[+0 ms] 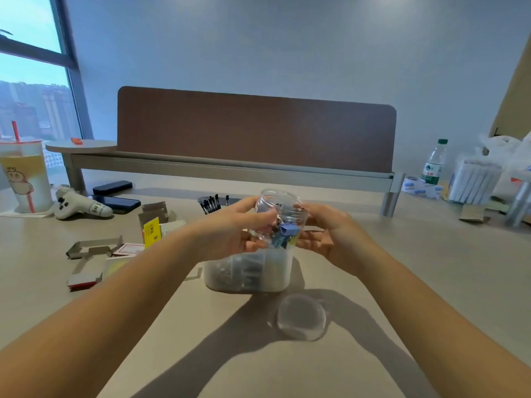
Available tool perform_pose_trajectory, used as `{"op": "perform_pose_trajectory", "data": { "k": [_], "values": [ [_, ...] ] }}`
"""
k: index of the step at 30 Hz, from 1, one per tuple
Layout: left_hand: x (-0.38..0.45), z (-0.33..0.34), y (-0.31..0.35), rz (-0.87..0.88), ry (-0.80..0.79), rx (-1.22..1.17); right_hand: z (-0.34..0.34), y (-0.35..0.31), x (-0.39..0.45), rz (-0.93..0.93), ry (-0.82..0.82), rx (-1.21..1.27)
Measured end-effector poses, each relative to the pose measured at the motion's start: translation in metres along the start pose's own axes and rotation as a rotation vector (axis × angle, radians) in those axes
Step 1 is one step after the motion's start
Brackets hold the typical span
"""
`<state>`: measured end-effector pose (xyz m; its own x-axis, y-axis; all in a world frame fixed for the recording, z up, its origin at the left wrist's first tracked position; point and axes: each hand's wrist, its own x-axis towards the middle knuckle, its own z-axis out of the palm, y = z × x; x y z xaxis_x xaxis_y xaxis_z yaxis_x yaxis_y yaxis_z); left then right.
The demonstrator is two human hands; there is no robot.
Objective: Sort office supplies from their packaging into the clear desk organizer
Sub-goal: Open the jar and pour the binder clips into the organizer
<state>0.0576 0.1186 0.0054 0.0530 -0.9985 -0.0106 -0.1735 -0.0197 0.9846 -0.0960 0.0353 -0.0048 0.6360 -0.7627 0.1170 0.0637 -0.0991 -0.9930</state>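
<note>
Above the clear desk organizer point(275, 278) I hold a clear plastic jar point(283, 205) with coloured binder clips, a blue one point(284, 234) showing near its mouth. My left hand point(230, 234) grips the jar from the left. From the right, my right hand point(327, 234) cups the jar. The jar is tilted over the organizer, which holds dark and metallic supplies. The jar's clear round lid point(301, 315) lies on the table in front of the organizer.
Opened cardboard packaging point(94, 254) and a yellow box point(151, 231) lie to the left. Black pens point(211, 203) stand behind the hands. A drink cup point(24, 179), plush toy point(80, 206) and phones point(115, 193) sit far left; a water bottle point(435, 162) far right.
</note>
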Motion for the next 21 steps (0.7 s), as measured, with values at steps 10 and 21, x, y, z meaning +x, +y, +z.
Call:
{"op": "perform_pose_trajectory", "data": {
  "k": [10,21],
  "values": [
    [0.08,-0.036,0.005,-0.024,0.133,0.015,-0.004,0.007,0.089,-0.066,0.1,-0.1],
    [0.119,-0.049,-0.017,0.145,0.269,0.154,-0.011,0.035,0.121,-0.102,0.044,-0.329]
  ]
}}
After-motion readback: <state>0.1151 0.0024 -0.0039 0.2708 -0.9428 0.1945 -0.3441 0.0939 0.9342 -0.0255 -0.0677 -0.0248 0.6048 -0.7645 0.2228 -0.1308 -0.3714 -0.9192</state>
